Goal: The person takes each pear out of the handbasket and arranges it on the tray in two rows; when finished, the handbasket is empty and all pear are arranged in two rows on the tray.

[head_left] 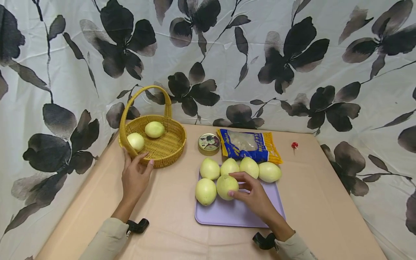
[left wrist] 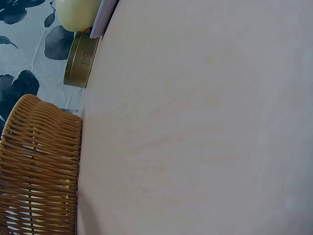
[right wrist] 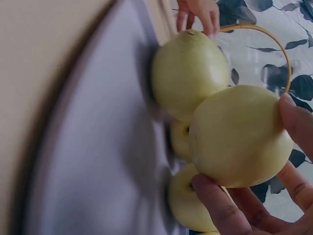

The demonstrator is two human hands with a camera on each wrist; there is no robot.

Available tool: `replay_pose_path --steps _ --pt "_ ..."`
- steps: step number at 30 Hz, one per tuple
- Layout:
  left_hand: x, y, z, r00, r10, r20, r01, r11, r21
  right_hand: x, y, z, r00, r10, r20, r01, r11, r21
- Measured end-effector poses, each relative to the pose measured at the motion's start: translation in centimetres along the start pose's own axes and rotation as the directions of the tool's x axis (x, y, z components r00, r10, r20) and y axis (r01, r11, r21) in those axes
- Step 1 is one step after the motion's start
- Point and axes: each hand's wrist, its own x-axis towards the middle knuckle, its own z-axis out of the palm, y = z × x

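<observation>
In the head view, a yellow wicker basket (head_left: pixel 169 155) with a tall handle holds two pale green round fruits (head_left: pixel 154 129). The left hand (head_left: pixel 136 177) touches the basket's near left rim with its fingers. At the lilac tray (head_left: pixel 227 215), the right hand (head_left: pixel 255 195) pinches one fruit (head_left: pixel 226 187) between thumb and fingers; the right wrist view shows this fruit (right wrist: pixel 239 137) in the fingers, in front of other fruits. Several more fruits (head_left: pixel 206 191) sit on the tray. Only the basket's woven side (left wrist: pixel 39 166) shows in the left wrist view, not the hand.
Behind the tray lie a round tin (head_left: pixel 208 144) and a blue and yellow packet (head_left: pixel 248 145). A small red-topped item (head_left: pixel 294 145) lies further right on the peach tabletop (head_left: pixel 325 202). A floral cloth (head_left: pixel 234 72) hangs behind the table.
</observation>
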Motion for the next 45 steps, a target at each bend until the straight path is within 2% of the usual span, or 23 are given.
replay_pose_path --steps 7,13,27,30,37,42,45 --pt "0.0 -0.1 0.1 1.0 -0.006 0.004 0.006 1.0 -0.002 -0.2 1.4 1.0 0.998 0.003 -0.061 -0.006 0.998 -0.058" --pt "0.0 -0.2 0.0 1.0 -0.002 0.003 0.002 1.0 0.0 -0.2 1.9 1.6 0.994 0.034 -0.106 -0.043 0.996 -0.084" --pt "0.0 -0.1 0.1 1.0 -0.003 0.003 0.003 1.0 0.001 -0.7 2.3 0.4 0.998 0.015 -0.067 -0.023 0.992 -0.126" --pt "0.0 0.0 0.1 1.0 -0.003 0.001 0.003 1.0 -0.001 -1.0 2.4 0.3 0.998 0.012 -0.064 -0.019 0.993 -0.115" --pt "0.0 -0.1 0.1 1.0 0.003 0.002 -0.003 1.0 0.004 -1.0 2.4 0.6 0.997 0.047 -0.062 -0.049 0.999 -0.02" --pt "0.0 -0.1 0.1 1.0 0.012 -0.001 -0.012 1.0 0.0 -0.7 2.3 1.2 0.996 0.023 -0.085 -0.026 0.999 -0.026" --pt "0.0 -0.1 0.1 1.0 0.011 -0.002 -0.011 1.0 0.001 -0.6 2.2 1.4 0.993 0.042 -0.106 -0.045 0.999 -0.026"
